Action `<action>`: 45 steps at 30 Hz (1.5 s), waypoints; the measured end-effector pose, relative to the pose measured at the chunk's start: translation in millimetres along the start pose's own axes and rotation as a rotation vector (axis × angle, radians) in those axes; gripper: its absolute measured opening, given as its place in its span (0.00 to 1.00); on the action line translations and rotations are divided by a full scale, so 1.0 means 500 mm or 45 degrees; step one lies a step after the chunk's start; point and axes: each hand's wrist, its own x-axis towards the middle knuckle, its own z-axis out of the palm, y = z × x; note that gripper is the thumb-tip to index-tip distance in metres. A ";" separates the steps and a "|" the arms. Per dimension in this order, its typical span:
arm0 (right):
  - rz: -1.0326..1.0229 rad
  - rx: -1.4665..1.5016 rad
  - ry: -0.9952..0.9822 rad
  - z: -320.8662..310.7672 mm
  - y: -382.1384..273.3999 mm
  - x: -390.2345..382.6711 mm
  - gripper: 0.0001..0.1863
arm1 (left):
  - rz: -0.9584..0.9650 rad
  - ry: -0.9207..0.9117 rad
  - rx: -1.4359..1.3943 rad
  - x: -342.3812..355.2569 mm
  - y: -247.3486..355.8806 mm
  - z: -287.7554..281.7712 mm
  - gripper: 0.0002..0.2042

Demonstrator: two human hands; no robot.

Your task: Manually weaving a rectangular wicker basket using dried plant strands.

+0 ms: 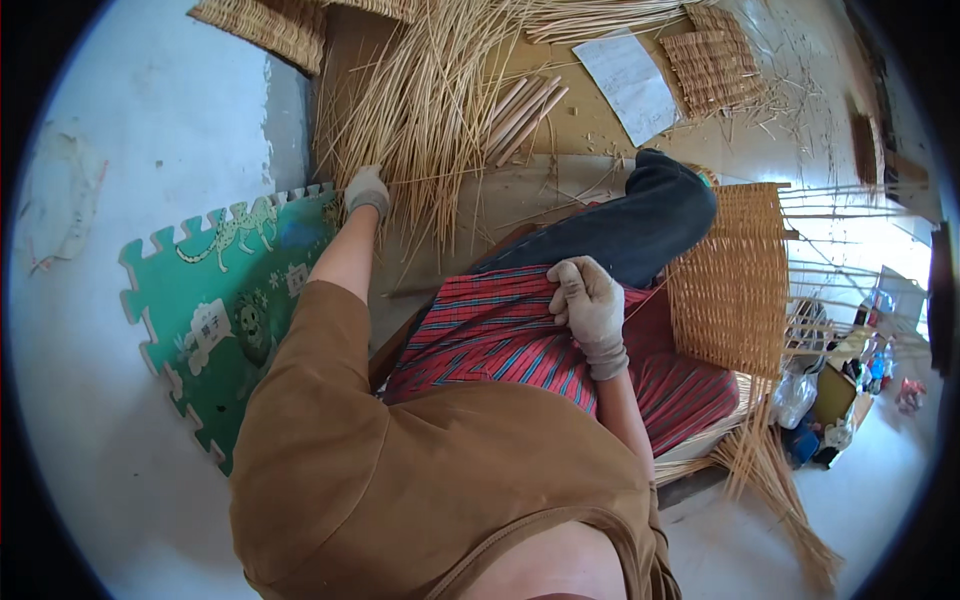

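Observation:
Both my hands wear pale work gloves. My left hand (367, 190) reaches out to the near left edge of a big loose pile of thin wicker rods (430, 100). Its fingers look closed around the end of one wicker rod that runs off to the right. In front of my belly, above the red plaid apron (500, 335), my right hand (590, 305) is curled with thumb and fingers together. What it holds, if anything, is hidden. Right of it a partly woven wicker panel (728, 280) stands by my leg, long bare stakes sticking out to its right.
Short thick sticks (524, 118) lie beside the pile. Beyond are a pale sheet (628, 85) and another woven piece (712, 62). A green foam mat (215, 320) leans at left. Loose rod ends (785, 500) trail on the floor at right, near assorted clutter (840, 390).

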 end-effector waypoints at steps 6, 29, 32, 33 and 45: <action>-0.052 0.032 -0.057 0.000 -0.013 0.003 0.14 | 0.096 0.532 -0.935 0.008 0.005 -0.056 0.20; -1.075 0.450 0.397 -0.172 0.008 -0.170 0.20 | 2.239 0.467 -0.838 -0.555 0.526 -0.335 0.06; -0.962 0.395 0.857 -0.268 0.029 -0.198 0.06 | 2.350 0.399 -0.873 -0.614 0.624 -0.333 0.07; -0.926 0.662 0.920 -0.301 0.045 -0.208 0.02 | 2.303 0.349 -0.833 -0.621 0.653 -0.329 0.07; -0.794 1.057 1.818 -0.589 0.314 -0.220 0.10 | 2.565 0.189 -0.218 -0.725 0.808 -0.187 0.04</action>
